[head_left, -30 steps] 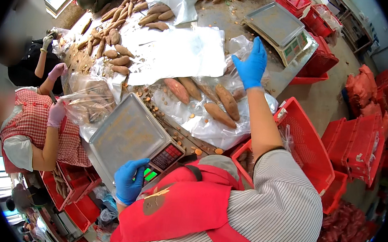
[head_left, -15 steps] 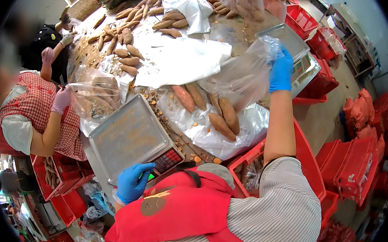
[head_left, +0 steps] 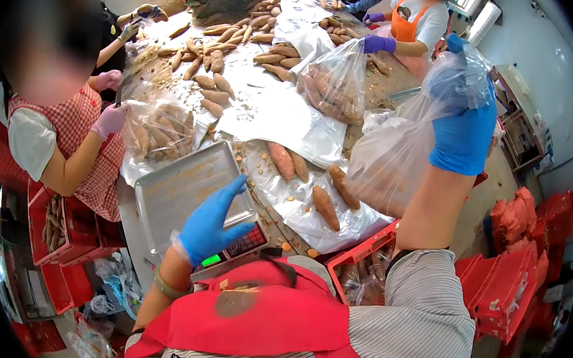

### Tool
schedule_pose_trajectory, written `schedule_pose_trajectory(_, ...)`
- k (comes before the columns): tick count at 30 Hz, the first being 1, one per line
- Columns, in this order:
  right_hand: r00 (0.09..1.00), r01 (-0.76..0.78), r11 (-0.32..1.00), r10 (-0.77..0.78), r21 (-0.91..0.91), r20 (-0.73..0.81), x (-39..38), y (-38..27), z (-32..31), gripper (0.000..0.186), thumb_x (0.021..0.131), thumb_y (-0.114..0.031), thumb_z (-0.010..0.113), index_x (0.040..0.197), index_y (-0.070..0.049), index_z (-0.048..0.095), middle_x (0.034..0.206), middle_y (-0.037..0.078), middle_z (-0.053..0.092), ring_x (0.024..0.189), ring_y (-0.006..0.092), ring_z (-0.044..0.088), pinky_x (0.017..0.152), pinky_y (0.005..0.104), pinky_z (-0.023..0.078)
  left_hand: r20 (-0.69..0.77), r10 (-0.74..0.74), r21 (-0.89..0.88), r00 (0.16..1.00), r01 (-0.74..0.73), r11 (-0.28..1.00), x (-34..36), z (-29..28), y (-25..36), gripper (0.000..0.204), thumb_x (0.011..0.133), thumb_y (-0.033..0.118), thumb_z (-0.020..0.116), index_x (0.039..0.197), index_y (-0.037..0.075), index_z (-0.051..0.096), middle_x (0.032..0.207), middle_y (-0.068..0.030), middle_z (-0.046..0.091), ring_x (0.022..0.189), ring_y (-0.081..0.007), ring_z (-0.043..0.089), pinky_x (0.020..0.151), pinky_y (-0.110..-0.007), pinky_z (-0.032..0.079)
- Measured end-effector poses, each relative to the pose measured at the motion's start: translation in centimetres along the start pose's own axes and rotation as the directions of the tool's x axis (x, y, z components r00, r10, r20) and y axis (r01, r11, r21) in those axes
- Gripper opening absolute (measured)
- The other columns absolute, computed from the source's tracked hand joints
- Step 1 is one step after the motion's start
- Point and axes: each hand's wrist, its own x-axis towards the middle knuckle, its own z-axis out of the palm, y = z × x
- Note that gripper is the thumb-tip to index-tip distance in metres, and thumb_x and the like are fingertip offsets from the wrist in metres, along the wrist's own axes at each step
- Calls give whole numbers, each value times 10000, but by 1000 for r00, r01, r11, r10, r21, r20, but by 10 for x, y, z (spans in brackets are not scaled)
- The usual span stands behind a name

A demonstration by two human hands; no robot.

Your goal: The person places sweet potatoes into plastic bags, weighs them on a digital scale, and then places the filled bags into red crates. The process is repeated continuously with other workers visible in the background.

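**Clear bag lifted over the counter, scale touched**

A clear plastic bag (head_left: pixel 405 148) is gripped at its top by the right hand (head_left: pixel 465 123), which is gloved in blue and closed around the gathered plastic; the bag is held raised above the near right edge of the counter (head_left: pixel 265 112) and hangs loose and open. The left hand (head_left: pixel 211 223), also in a blue glove, is spread open with fingers extended and nothing is held in it; it is laid on the near corner of a metal scale (head_left: pixel 183 190), just above the scale's red keypad (head_left: pixel 247 242). Loose sweet potatoes (head_left: pixel 304 177) are seen on plastic sheeting between the scale and the raised bag. A red crate (head_left: pixel 361 260) is set just below the counter's near edge. At the left edge, a filled bag of sweet potatoes (head_left: pixel 158 130) is held by another person's pink-gloved hand (head_left: pixel 109 119).
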Motion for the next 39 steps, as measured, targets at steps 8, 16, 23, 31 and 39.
schedule_pose_trajectory(8, 953, -275, 270, 202, 923, 225, 26, 39, 3, 368, 907, -136, 459, 1227, 42, 487, 779, -41, 519, 661, 32, 468, 643, 175, 410, 196, -68, -378, 978, 140, 915, 27, 31, 8, 841, 804, 274, 648, 1440, 147, 112, 1405, -181, 310, 1245, -300, 395, 996, -404, 349)
schedule_pose_trajectory(16, 773, -367, 374, 632, 852, 56, -8, 55, 49, 243, 858, -95, 525, 1024, 57, 619, 672, -53, 480, 544, 39, 407, 516, 166, 312, 365, 56, 11, 929, -65, 998, 26, 77, -5, 687, 833, 338, 586, 1391, 104, 261, 1434, -207, 225, 1268, -372, 332, 1024, -401, 323)
schedule_pose_trajectory(23, 619, -545, 813, 554, -203, 556, -70, 173, 17, 269, 834, -180, 560, 1030, -7, 622, 832, 41, 622, 715, 182, 575, 651, 300, 450, 288, 61, -205, 956, -1, 979, -16, 47, -34, 475, 851, 238, 570, 1275, 64, 444, 1290, -160, 452, 1165, -292, 470, 962, -360, 386)
schedule_pose_trajectory(31, 590, -594, 802, 386, 58, 710, -29, 180, 87, 605, 768, -303, 640, 1261, -3, 459, 1285, 173, 477, 1174, 260, 472, 976, 327, 364, -143, -573, -507, 807, 438, 743, -84, 6, -53, 297, 866, 45, 515, 1157, -11, 529, 1076, -100, 592, 949, -163, 583, 840, -293, 457)
schedule_pose_trajectory(39, 551, -702, 625, 780, -340, 295, -3, 319, 258, 792, 648, -523, 696, 1184, 30, 513, 1211, 225, 520, 1137, 327, 499, 937, 386, 409, -330, -738, -559, 588, 509, 655, -95, -29, -49, 216, 896, 58, 491, 1065, -32, 593, 1000, -119, 618, 915, -201, 584, 834, -311, 471)
